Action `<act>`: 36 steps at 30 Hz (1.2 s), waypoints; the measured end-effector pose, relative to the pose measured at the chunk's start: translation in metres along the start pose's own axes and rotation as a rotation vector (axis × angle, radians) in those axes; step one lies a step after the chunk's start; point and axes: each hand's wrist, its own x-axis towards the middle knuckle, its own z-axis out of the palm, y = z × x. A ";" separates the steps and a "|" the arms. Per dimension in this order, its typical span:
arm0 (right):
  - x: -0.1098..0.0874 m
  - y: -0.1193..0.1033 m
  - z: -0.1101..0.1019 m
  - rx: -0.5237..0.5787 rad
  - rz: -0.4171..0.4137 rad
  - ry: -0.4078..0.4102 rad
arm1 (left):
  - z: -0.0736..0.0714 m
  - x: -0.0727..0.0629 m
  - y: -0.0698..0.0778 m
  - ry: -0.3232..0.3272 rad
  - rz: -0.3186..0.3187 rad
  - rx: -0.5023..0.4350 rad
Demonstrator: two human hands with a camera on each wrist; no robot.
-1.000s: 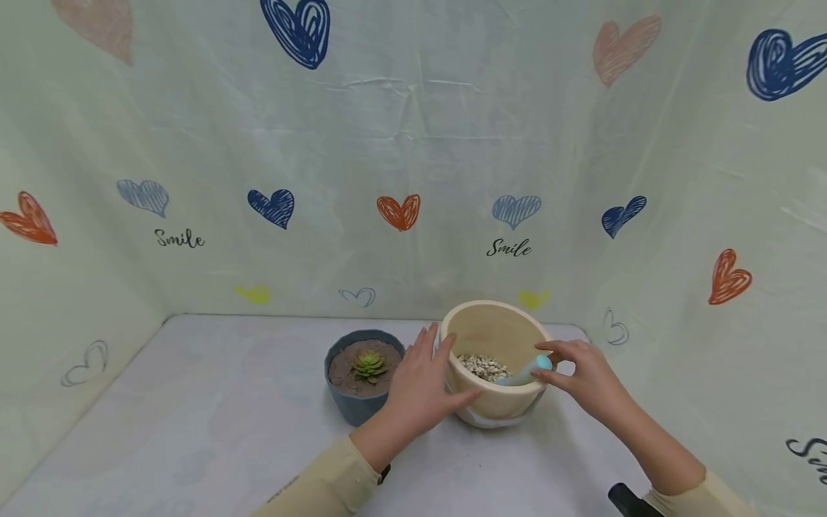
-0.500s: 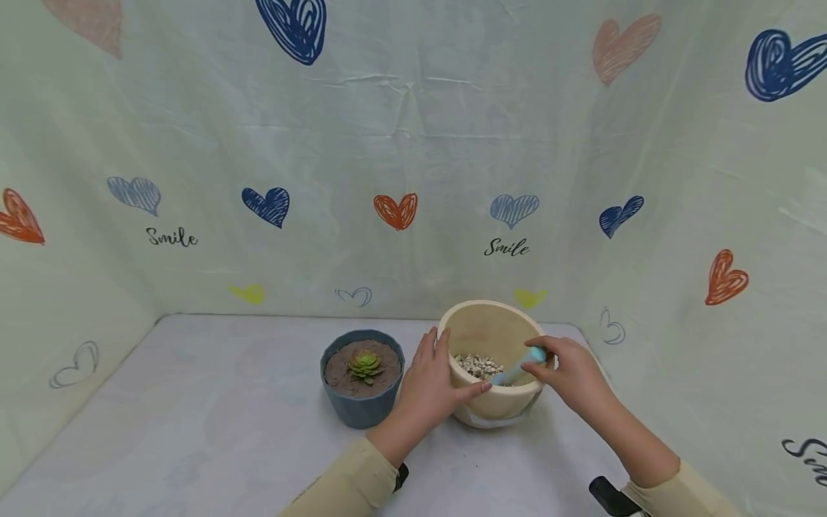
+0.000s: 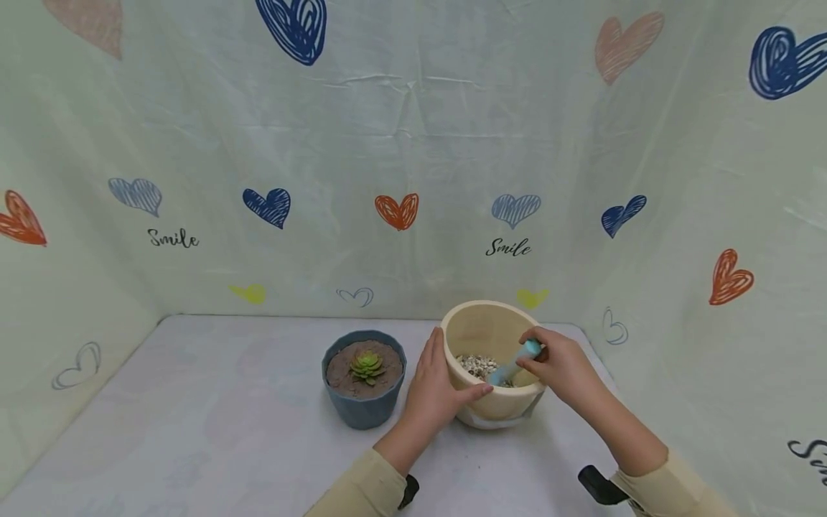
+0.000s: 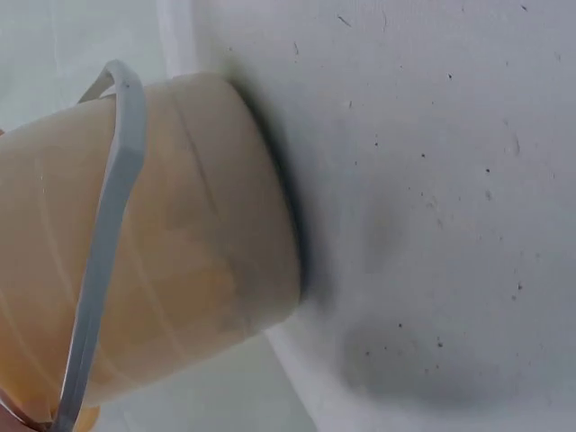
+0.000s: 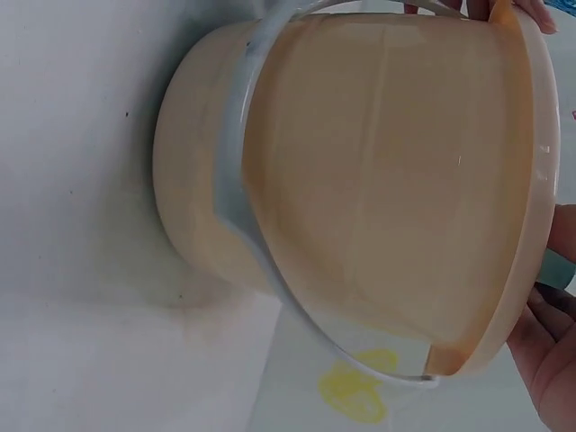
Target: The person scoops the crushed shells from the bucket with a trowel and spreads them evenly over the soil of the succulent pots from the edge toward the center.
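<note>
A cream plastic bucket with a grey bail handle stands upright on the table. Pale, speckled gravel lies inside it. My left hand holds the bucket's left side, thumb over the front rim and fingers along the outer wall. Over the right rim, my right hand pinches the top of a light blue tool with a thick round handle. The tool leans down to the left, its lower end at the gravel and partly hidden by the front rim. The right wrist view shows this hand's fingers beside the rim.
Left of the bucket stands a blue-grey pot of brown soil with a small green succulent. Both rest on a white-covered table. A pale curtain printed with hearts hangs behind and along the sides.
My right hand has moved left and slightly up over the bucket, and the light blue tool now stands steeper. My left hand's fingers have drawn together along the bucket's side.
</note>
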 end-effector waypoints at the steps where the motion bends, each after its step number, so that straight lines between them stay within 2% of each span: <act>1: 0.000 0.000 0.000 -0.004 0.002 -0.001 | 0.001 0.000 -0.001 0.001 -0.003 -0.010; 11: 0.001 0.000 0.005 0.013 -0.043 0.027 | 0.004 -0.002 -0.003 -0.003 -0.013 -0.078; 22: 0.001 0.000 0.015 0.022 -0.097 0.089 | 0.006 -0.002 -0.004 0.017 -0.003 -0.082; 27: 0.003 -0.001 0.016 0.022 -0.104 0.078 | 0.007 -0.002 -0.004 0.020 -0.002 -0.075; 36: 0.010 -0.006 0.008 -0.013 -0.013 0.024 | 0.007 -0.002 -0.004 0.018 -0.023 -0.077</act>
